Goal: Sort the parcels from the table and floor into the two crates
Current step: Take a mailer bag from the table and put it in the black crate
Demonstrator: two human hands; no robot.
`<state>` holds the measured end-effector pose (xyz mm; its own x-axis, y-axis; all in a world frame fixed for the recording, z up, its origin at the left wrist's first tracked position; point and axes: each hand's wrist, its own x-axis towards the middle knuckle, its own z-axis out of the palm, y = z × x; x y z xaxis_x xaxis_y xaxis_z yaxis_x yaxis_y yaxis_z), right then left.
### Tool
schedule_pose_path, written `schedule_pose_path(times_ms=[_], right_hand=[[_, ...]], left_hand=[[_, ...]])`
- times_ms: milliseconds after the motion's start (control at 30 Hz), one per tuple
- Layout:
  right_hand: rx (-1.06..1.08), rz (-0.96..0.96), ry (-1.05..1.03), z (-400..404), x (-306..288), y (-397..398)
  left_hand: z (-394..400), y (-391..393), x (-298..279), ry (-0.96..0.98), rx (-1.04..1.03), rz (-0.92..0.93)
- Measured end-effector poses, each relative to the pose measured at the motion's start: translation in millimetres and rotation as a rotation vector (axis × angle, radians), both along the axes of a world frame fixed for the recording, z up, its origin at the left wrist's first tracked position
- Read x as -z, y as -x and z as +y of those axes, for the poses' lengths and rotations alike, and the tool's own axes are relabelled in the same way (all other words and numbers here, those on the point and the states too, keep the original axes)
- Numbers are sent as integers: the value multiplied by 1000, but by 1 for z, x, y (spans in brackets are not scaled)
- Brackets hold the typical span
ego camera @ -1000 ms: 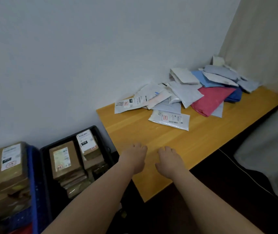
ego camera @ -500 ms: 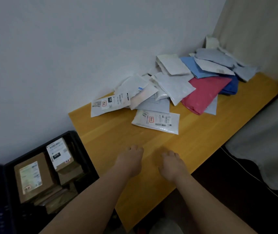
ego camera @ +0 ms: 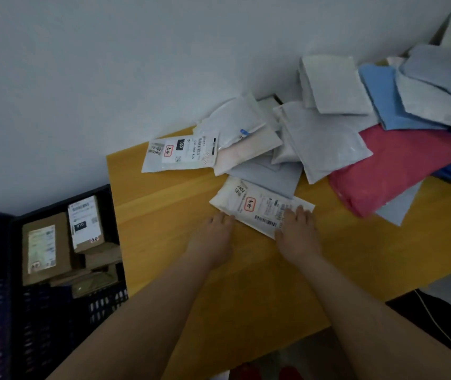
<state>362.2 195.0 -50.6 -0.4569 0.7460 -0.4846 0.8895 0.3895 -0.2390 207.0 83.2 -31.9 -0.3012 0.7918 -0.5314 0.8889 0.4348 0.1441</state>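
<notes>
Wooden table point(ego camera: 169, 215) against a white wall, black crate point(ego camera: 54, 270) of cardboard boxes on the table's left. White parcel point(ego camera: 260, 207) on the table, before the heap. Right hand point(ego camera: 298, 234) flat on its near corner, fingers straight. Left hand point(ego camera: 213, 237) flat at its left edge, fingers relaxed.

Two bare forearms, no sleeves, hands point(ego camera: 213, 237) ungloved

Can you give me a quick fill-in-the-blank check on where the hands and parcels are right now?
Both hands reach the white parcel on the ____ table.
The right hand lies on the parcel's ____ label.
The black crate holds ____ boxes.
The large parcel right of the pile is ____.

Missing: wooden; barcode; cardboard; red
</notes>
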Motion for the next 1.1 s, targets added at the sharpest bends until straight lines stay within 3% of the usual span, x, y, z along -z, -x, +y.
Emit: schedule_pose_path(times_ms=[167, 300, 433, 567, 667, 800, 900, 1100], right_hand=[[-195, -66, 110, 10, 18, 7], [-345, 7, 198, 11, 22, 5], [-356, 98, 275, 9, 19, 2], [-307, 155, 292, -1, 13, 3], [-286, 129, 206, -13, 10, 4], [-55, 134, 24, -35, 6, 6], [167, 170, 29, -56, -4, 15], [476, 681, 351, -117, -34, 73]], left_hand=[[23, 7, 6, -63, -94, -11], [25, 11, 11, 22, -71, 27], [8, 8, 22, 142, -93, -1], [-13, -7, 35, 138, -52, 85], [-21, -9, 35, 102, -173, -26], [-32, 6, 19, -62, -318, -114], [-48, 22, -1, -264, -544, -292], [-93, 55, -36, -650, -658, -429]])
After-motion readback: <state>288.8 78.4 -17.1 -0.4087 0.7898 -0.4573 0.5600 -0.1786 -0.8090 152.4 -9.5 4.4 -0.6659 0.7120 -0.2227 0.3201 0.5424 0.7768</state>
